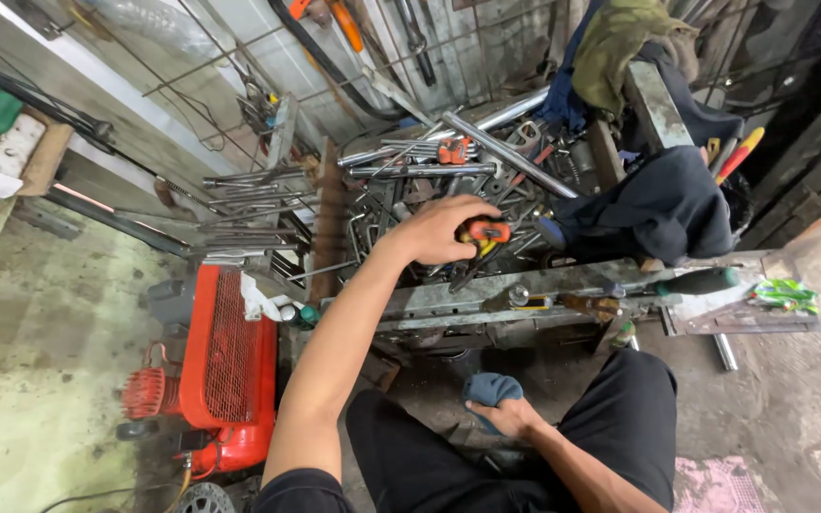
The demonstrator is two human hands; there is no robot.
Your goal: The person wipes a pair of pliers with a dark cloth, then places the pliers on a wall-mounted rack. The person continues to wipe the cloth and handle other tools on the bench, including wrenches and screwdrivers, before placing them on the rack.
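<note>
My left hand (441, 230) reaches forward over a cluttered metal tool bench (448, 302) and grips a pair of orange-handled pliers (482, 242) above a heap of wrenches and steel rods (429, 176). The pliers' dark jaws point down toward the bench edge. My right hand (508, 415) is low, near my knee, closed on a blue-grey rag (489, 388). My legs in black trousers fill the lower middle of the view.
A red air compressor (223, 366) stands on the floor at the left. Dark clothing (662, 204) lies on the bench's right side, with a green-handled screwdriver (696, 281) and a green packet (784, 296) nearby. Long bars (505, 152) lean at the back.
</note>
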